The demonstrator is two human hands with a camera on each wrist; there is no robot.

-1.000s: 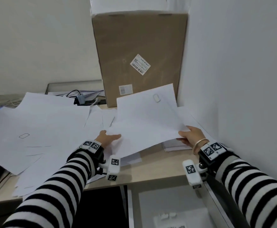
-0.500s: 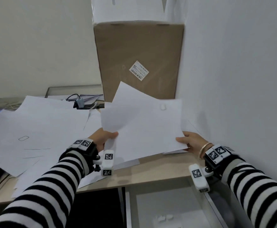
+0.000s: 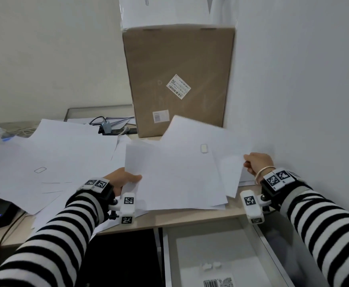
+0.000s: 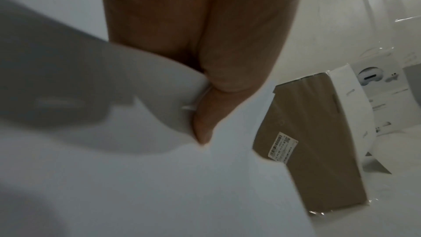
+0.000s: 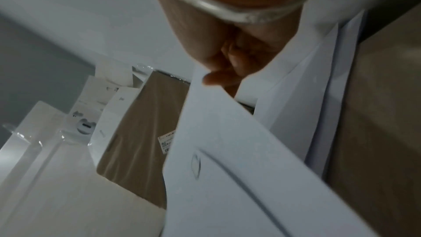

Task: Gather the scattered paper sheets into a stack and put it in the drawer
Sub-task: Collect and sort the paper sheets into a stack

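Now we square the bundle of paper sheets [image 3: 179, 179] above the desk [image 3: 190, 216]: left hand [image 3: 120, 179] and right hand [image 3: 258, 163] pinching opposite edges, before lowering it into the open drawer [image 3: 217, 251].

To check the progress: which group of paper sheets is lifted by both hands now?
The right bunch, before the brown box; the left hand and right hand pinch its edges. The left spread lies flat.
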